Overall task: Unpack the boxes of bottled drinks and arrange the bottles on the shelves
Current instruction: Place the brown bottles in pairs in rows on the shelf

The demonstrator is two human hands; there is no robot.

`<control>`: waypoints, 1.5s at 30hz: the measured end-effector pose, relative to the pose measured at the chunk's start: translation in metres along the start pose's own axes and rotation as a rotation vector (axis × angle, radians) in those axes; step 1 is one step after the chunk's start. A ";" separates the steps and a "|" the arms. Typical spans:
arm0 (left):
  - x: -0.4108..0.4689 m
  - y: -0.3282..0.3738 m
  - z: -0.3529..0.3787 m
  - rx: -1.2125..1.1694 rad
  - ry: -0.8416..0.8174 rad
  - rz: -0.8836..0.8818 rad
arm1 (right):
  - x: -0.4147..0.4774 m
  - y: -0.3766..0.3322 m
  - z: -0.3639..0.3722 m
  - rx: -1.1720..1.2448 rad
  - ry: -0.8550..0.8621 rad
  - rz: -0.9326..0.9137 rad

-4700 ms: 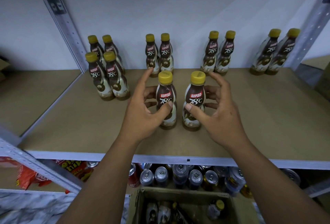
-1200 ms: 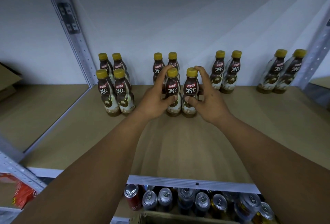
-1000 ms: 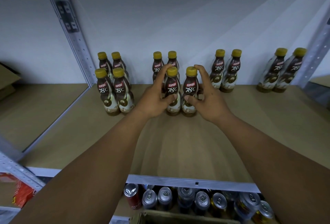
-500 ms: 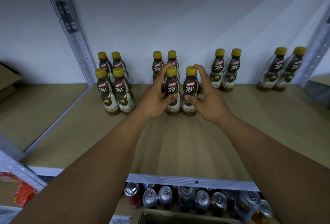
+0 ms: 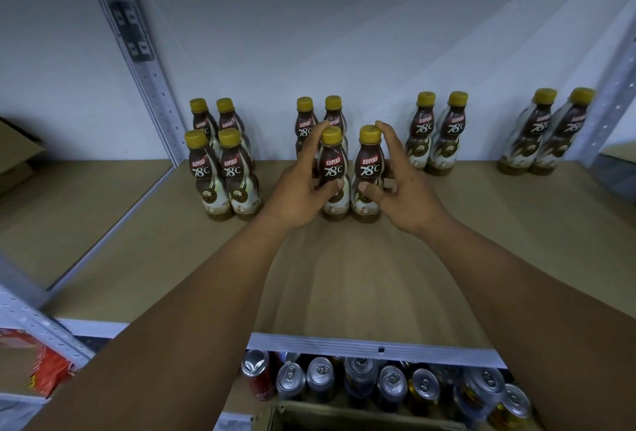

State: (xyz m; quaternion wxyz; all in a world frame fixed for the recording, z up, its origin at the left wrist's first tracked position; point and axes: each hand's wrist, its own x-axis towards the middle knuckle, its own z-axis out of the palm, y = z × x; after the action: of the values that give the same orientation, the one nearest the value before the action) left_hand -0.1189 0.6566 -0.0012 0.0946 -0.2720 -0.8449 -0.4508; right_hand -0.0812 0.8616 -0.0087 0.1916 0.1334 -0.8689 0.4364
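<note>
Item one: my left hand [image 5: 303, 186], curled round the left front bottle [image 5: 333, 169], thumb across the label and fingers wrapped behind it up toward the neck. Item two: my right hand [image 5: 402, 190], curled the same way round the right front bottle [image 5: 369, 167], thumb on the label, forefinger reaching up beside the yellow cap. Both bottles stand upright on the shelf [image 5: 344, 276], side by side, touching or very nearly. I judge I grip them from their outer sides to press the two together and square them as a pair. At twelve o'clock of them, against the wall and just beside, stands the back pair [image 5: 304, 121]. I take it the front two are set there to build a group like the block of four [image 5: 220, 169] at nine o'clock. At two o'clock is a second pair [image 5: 437, 134], also against the wall. At three o'clock, well apart and near the right post, is a third pair [image 5: 547, 134]. Neither has a front row, so I reckon the job is partway done. At six o'clock, under the shelf edge, are cans [image 5: 378, 386] on the lower level and the rim of a cardboard box [image 5: 344, 420], its contents out of sight. These bottles are tall and narrow, so letting go calls for care not to tip them.
</note>
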 end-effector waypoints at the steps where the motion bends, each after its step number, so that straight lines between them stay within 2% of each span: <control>1: 0.000 0.000 0.000 0.003 0.000 0.003 | 0.000 0.000 -0.001 -0.002 0.001 0.002; 15: -0.005 -0.001 0.003 -0.014 0.027 0.013 | -0.001 0.009 -0.006 0.105 -0.093 0.067; 21: -0.033 -0.016 0.018 -0.140 0.062 -0.155 | -0.029 0.022 0.000 0.157 -0.095 0.210; 25: -0.058 -0.027 0.023 -0.105 0.125 -0.286 | -0.057 0.026 -0.004 -0.046 -0.109 0.332; 28: -0.074 -0.016 0.023 0.047 0.109 -0.354 | -0.075 0.018 -0.007 -0.279 -0.092 0.341; 31: -0.098 0.004 0.023 0.164 0.056 -0.343 | -0.098 0.003 -0.010 -0.432 -0.142 0.348; 34: -0.129 0.019 0.024 0.209 0.001 -0.312 | -0.133 -0.015 -0.009 -0.475 -0.151 0.369; 40: -0.197 0.042 0.034 0.317 0.019 -0.172 | -0.212 -0.035 0.003 -0.568 0.031 0.178; 43: -0.232 0.050 0.043 0.325 0.030 -0.116 | -0.250 -0.038 0.008 -0.545 0.032 0.142; 45: -0.253 0.053 0.049 0.245 0.051 -0.120 | -0.273 -0.044 0.011 -0.419 0.047 0.167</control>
State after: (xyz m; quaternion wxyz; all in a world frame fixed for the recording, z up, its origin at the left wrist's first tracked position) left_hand 0.1254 0.6255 -0.0950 0.1216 -0.1957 -0.9057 -0.3559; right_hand 0.1769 0.8445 -0.1065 0.1985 0.0083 -0.9439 0.2636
